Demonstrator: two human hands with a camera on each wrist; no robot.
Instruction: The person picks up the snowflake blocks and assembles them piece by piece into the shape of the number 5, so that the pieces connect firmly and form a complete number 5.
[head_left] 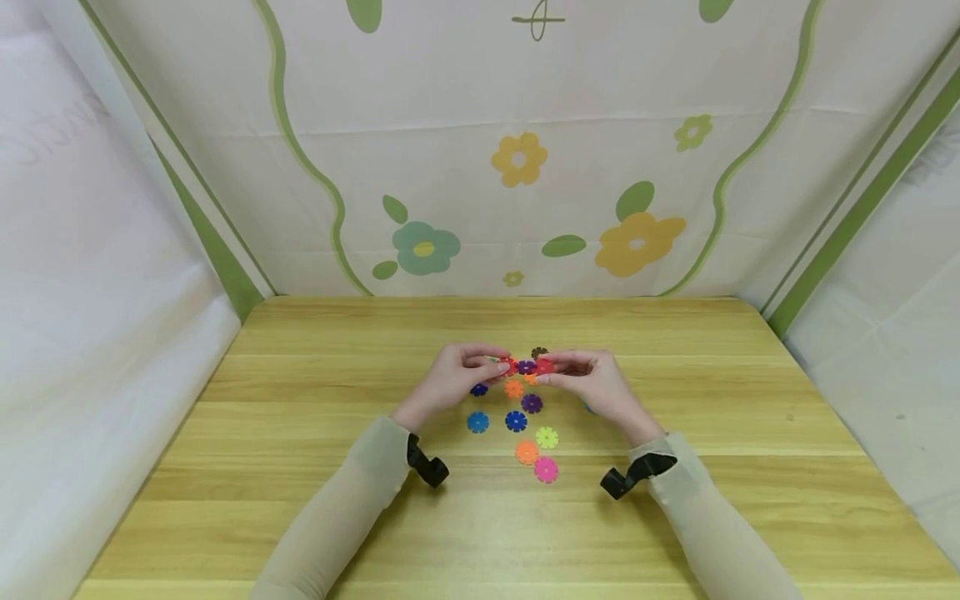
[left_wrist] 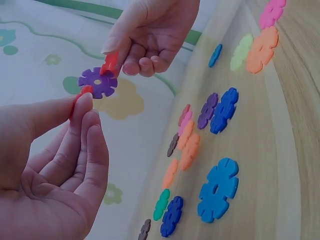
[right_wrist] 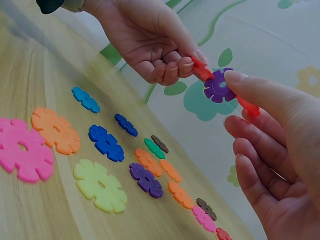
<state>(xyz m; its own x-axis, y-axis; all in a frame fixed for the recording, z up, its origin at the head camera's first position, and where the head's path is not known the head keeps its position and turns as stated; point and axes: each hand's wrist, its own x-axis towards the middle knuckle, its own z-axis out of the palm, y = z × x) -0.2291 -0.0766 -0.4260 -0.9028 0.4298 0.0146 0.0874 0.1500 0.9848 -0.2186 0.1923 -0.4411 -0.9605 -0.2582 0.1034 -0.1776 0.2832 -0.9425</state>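
Over the far part of the table, both hands hold a joined row of notched, flower-shaped plastic discs. The purple disc [left_wrist: 98,82] sits in the middle, with a red disc slotted into each side. My left hand [head_left: 465,371] pinches the left red disc [right_wrist: 201,69] between thumb and fingertips. On the other side, my right hand [head_left: 596,385] pinches the right red disc [left_wrist: 109,64]. The right thumb lies at the purple disc's edge in the right wrist view. Both red discs are partly covered by fingers.
Loose discs lie on the wooden table [head_left: 337,533] below the hands, among them a light blue disc [head_left: 477,422], a yellow-green disc [head_left: 547,437] and a pink disc [head_left: 546,470]. Behind the table hangs a floral cloth [head_left: 450,100]. Each wrist carries a black camera mount [head_left: 427,463].
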